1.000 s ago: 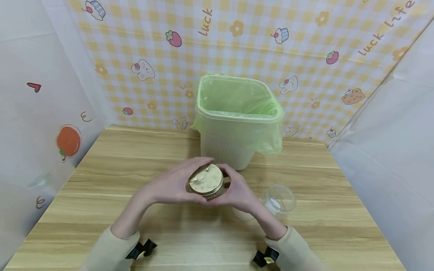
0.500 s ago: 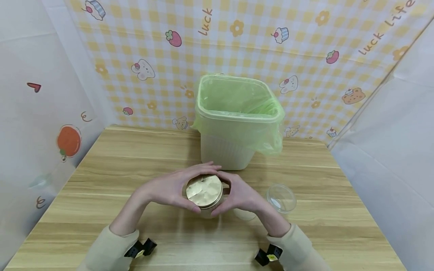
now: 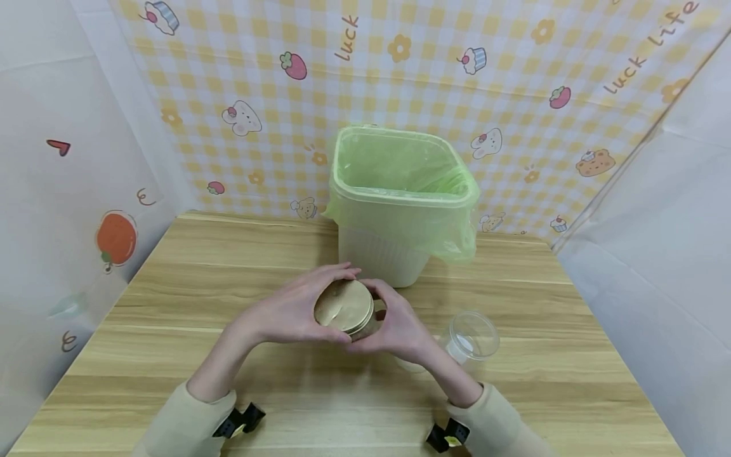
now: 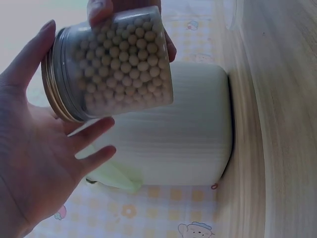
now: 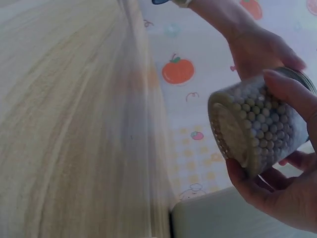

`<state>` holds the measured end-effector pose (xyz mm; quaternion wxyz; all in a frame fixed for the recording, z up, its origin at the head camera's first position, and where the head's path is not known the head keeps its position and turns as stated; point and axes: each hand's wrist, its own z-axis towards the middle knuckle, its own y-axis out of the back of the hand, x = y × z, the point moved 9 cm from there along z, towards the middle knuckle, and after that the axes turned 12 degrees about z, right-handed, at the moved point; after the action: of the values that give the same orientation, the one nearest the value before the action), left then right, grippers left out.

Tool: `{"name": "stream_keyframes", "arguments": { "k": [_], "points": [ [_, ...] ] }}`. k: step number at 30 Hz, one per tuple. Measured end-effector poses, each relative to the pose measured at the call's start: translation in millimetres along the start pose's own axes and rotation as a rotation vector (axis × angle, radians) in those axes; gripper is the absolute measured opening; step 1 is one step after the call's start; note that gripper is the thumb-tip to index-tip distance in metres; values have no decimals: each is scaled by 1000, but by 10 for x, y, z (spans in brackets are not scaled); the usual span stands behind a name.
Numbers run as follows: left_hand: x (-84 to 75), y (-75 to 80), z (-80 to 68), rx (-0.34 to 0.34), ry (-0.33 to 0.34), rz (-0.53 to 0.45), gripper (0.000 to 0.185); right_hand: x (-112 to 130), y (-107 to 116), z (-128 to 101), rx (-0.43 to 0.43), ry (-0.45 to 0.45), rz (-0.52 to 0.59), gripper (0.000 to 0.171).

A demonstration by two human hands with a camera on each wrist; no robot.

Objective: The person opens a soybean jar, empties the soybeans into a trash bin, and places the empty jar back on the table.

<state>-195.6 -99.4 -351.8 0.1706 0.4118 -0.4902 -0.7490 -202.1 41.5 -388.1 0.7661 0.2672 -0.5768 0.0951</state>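
A clear plastic jar (image 4: 121, 67) full of small round beige balls is held tilted above the table, its dented gold lid (image 3: 345, 304) facing the head camera. My left hand (image 3: 285, 311) curves round the lid end, thumb on one side and fingers on the other. From the other side, my right hand (image 3: 400, 327) grips the jar's body, its thumb and fingers spread round the wall. The right wrist view shows the jar's round base (image 5: 230, 131) raised off the wood.
Behind the hands stands a white bin (image 3: 382, 247) lined with a green bag (image 3: 445, 228). An open clear plastic tub (image 3: 474, 335) is on the wooden table (image 3: 548, 381) to the right. A pale round piece (image 3: 412, 366) lies partly under my right forearm.
The jar dips towards me and then comes back up, tilted. The crease on its gold lid has shifted round. Both hands stay at the jar; the bin and tub have not moved.
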Motion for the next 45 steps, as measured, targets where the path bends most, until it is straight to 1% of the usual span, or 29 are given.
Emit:
{"name": "stream_keyframes", "arguments": {
  "k": [6,9,12,15,17,19,20,23,26,28,30,34,36,39,41,43,45],
  "points": [
    [5,25,25,-70,33,101,97,-6,29,-18,-85,-4,-115,87],
    [-5,37,37,-105,43,148,96,15,56,-34,-144,13,-166,84],
    [-9,51,47,-134,58,190,95,29,71,-52,-197,33,-201,85],
    [-6,57,51,-144,78,221,96,34,75,-63,-230,47,-226,87],
    [-6,52,51,-136,81,222,98,33,78,-61,-232,54,-226,88],
    [-7,40,47,-116,74,199,100,18,85,-49,-214,44,-195,88],
    [-9,32,45,-101,63,178,101,5,85,-42,-195,34,-163,88],
    [-27,-4,38,-35,14,86,105,-41,77,-19,-116,-15,-22,86],
    [-48,-37,27,33,-41,-8,102,-62,47,-15,-23,-58,105,85],
    [-64,-48,12,68,-73,-61,99,-63,27,-12,34,-71,141,86],
    [-79,-52,-6,99,-105,-107,97,-57,1,-7,85,-71,149,86],
    [-114,-57,-40,148,-177,-168,98,-46,-66,1,177,-69,171,92],
    [-119,-73,-53,168,-196,-195,98,-43,-102,1,216,-67,179,96],
    [-115,-100,-65,183,-206,-229,95,-33,-140,-8,259,-66,182,100],
    [-103,-104,-64,169,-201,-231,94,-28,-144,-12,259,-67,177,100],
    [-94,-89,-53,139,-195,-220,92,-22,-127,-16,234,-67,166,98],
    [-69,-68,-37,99,-170,-190,90,-21,-99,-19,184,-66,133,94]
  ]
}}
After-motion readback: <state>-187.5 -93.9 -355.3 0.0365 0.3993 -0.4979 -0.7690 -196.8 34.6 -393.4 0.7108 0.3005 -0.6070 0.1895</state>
